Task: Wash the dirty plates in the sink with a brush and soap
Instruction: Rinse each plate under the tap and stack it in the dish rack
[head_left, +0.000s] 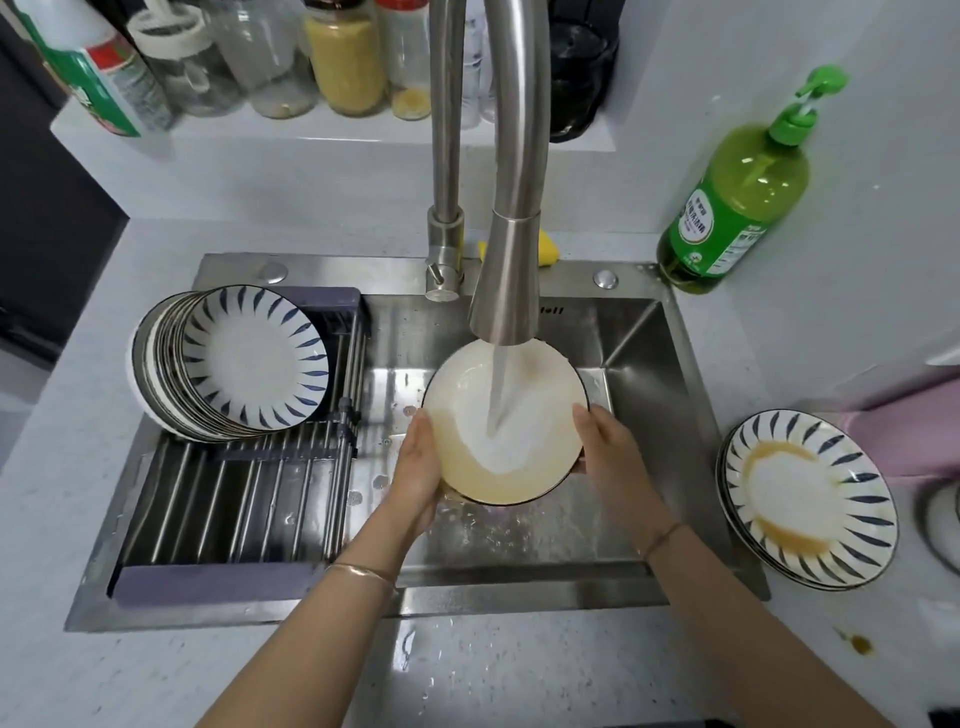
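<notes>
Both hands, left hand (418, 462) and right hand (605, 447), curl their fingers around a soiled plate (504, 421) under the faucet (506, 291) stream, over the sink (639, 374).

Faucet spout (511, 249) over sink (639, 364) centre blocks reach fr. back; plate (519, 467) under it fills mid basin. Rack (234, 519) w/ stacked plates (254, 358) takes left side. Right & front of basin open.
</notes>
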